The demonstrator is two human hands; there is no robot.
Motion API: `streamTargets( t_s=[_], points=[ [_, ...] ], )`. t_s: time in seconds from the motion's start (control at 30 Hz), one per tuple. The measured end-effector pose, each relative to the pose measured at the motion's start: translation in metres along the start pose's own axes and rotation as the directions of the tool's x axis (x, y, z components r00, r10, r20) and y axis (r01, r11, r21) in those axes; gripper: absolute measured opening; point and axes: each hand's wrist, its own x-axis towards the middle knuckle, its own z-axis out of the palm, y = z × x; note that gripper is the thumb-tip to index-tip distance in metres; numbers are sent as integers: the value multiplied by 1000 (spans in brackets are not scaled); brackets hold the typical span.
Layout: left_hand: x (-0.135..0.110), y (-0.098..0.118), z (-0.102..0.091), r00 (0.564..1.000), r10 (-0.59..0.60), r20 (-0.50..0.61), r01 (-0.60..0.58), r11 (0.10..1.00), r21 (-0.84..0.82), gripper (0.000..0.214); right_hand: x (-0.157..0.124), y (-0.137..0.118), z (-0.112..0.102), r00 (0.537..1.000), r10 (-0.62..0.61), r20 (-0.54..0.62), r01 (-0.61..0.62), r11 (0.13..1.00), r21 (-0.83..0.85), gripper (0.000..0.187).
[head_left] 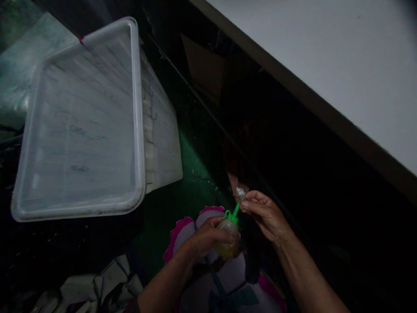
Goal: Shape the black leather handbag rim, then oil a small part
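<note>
My left hand [210, 237] is wrapped round a clear plastic squeeze bottle [224, 248] that holds some yellowish liquid. The bottle tilts slightly to the right, and its green nozzle cap [233, 216] points up. At the nozzle's tip, the thumb and fingers of my right hand [265, 213] are pinched together. A small crumpled white scrap [240, 191] shows right at these fingertips and appears to be in the pinch, though the dim light hides the exact contact. Below the bottle is a pale cloth with pink scalloped edges [177, 237], over my lap.
A large translucent plastic bin [140, 130] stands tilted in view at the left. Up to the right is a white tabletop [342, 65], with a cardboard piece [205, 65] in the dark under it. Pale, angular pieces [97, 282] lie heaped at the lower left. The floor [195, 169] is green.
</note>
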Motion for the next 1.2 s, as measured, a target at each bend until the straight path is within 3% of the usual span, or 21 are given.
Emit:
streamTargets(
  t_s=[0.17, 0.53, 0.67, 0.83, 1.0, 1.1, 1.2],
  points=[
    [-1, 1, 7, 999, 17, -50, -17, 1000, -14, 48, 2, -4, 11, 998, -19, -52, 21, 999, 37, 32],
    [-2, 3, 6, 998, 38, -43, -40, 999, -34, 42, 2, -4, 21, 993, -29, -116, 36, 998, 60, 33],
    [-3, 2, 10, 999, 38, -23, -40, 996, -79, 46, 5, -1, 27, 979, -119, -168, 119, 993, -9, 31],
    [0, -12, 9, 992, 33, 122, 8, 946, -323, 48, 7, 5, 35, 919, -325, -223, 270, 931, -244, 28],
    [7, -33, -1, 939, 74, 336, 103, 871, -480, 55, 8, 3, 30, 852, -494, -175, 341, 776, -530, 19],
    [4, -37, -4, 900, 137, 415, 91, 870, -485, 58, 14, -8, 17, 796, -554, -242, 248, 665, -705, 20],
    [-3, -36, -5, 858, 202, 473, 72, 863, -499, 56, 24, -24, 6, 723, -585, -367, 130, 638, -759, 28]
  ],
)
